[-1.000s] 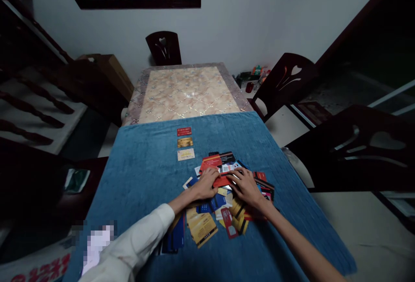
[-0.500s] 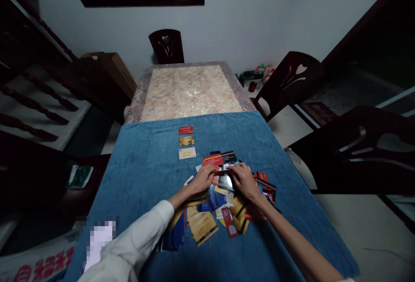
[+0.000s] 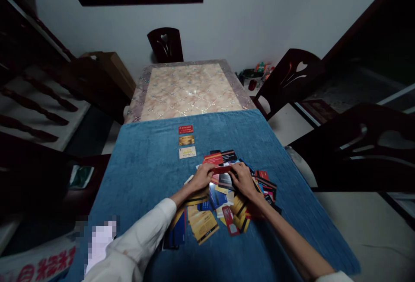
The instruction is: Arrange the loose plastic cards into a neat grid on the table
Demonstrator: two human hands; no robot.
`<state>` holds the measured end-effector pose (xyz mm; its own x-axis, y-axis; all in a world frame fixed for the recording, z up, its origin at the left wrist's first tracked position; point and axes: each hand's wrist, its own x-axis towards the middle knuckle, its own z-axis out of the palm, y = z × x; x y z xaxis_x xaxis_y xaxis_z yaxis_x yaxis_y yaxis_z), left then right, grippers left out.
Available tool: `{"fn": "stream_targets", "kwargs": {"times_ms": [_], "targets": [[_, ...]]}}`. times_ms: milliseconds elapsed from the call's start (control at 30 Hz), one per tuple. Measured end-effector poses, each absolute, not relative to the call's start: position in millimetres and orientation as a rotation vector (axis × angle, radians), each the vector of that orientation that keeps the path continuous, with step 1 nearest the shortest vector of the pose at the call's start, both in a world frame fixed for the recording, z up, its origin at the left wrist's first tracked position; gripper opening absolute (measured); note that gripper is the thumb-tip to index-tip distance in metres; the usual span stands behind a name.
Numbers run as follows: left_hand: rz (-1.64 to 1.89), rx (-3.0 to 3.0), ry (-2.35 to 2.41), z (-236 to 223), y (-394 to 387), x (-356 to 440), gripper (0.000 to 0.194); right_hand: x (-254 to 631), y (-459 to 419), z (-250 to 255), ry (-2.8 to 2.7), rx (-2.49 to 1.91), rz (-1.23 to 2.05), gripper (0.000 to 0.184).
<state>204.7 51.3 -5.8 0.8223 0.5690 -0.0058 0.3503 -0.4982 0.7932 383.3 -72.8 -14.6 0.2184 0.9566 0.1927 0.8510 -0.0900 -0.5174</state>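
A loose pile of plastic cards [image 3: 207, 223] in red, blue, yellow and black lies on a blue cloth [image 3: 145, 174]. My left hand [image 3: 201, 177] and my right hand [image 3: 241, 179] meet over the pile's far side. Both pinch the same red card [image 3: 221, 170], held edge-on just above the heap, one hand at each end. Beyond the pile, three cards lie in a neat column: a red card [image 3: 185, 129], a gold card [image 3: 186, 140] and a pale card [image 3: 187, 152].
The cloth covers the near half of a long table; its marble-patterned top [image 3: 188, 91] shows beyond. Dark wooden chairs stand at the far end [image 3: 165, 44] and along the right [image 3: 292, 78]. A phone-like object [image 3: 81, 176] rests on a dark seat at left.
Both hands went from lying flat on the pile to pinching a red card and raising it slightly toward the far side of the heap.
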Motion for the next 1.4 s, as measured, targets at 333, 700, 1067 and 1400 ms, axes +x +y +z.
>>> {"fn": "stream_targets", "kwargs": {"times_ms": [333,700,1067,1400], "targets": [[0.430,2.148,0.530,-3.9,43.2,206.9,0.029,381.4,-69.0,6.6,-1.567,-1.852,0.312,0.019],[0.629,2.080,0.581,15.4,42.7,201.9,0.036,378.9,-53.6,24.0,-1.846,-1.774,0.204,0.033],[0.711,1.985,0.728,8.7,46.0,194.3,0.032,355.8,-31.1,21.7,-2.025,-1.701,0.040,0.027],[0.652,2.061,0.807,-2.6,53.4,178.0,0.019,348.3,-48.0,8.9,-2.028,-1.755,0.055,0.031]]}}
